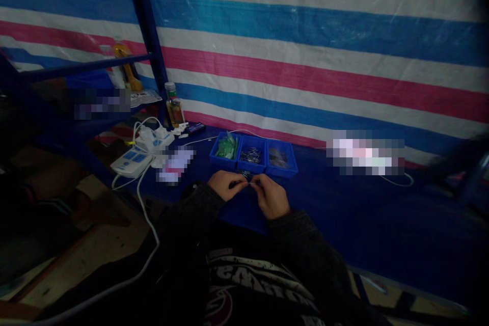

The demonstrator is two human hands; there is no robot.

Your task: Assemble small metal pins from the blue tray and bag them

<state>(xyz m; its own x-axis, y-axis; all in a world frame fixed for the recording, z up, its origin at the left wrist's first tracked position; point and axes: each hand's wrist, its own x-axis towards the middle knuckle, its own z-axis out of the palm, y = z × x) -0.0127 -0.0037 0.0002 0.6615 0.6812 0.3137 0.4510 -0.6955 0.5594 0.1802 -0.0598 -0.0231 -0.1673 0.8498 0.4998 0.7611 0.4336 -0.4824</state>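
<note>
My left hand (226, 185) and my right hand (272, 196) meet over the front of the blue table, just before three blue bins. Fingers and thumb of each are pinched closed. Between the fingertips shows a thin pale sliver, too small to name. Several dark screws (246, 174) lie just beyond the fingertips. The left bin (223, 163) holds green plastic pieces (226, 147). In the middle bin (251, 166) is a heap of screws (251, 155). Small brownish parts (278, 157) fill the bottom of the right bin (282, 170).
A white power strip (132, 162) with plugs and cables stands at the left, beside a blurred-out phone-like thing (175, 165). Behind it is a bottle (174, 108). A blurred bright object (364, 153) leans at the right. Striped sheeting (305, 71) hangs behind the table.
</note>
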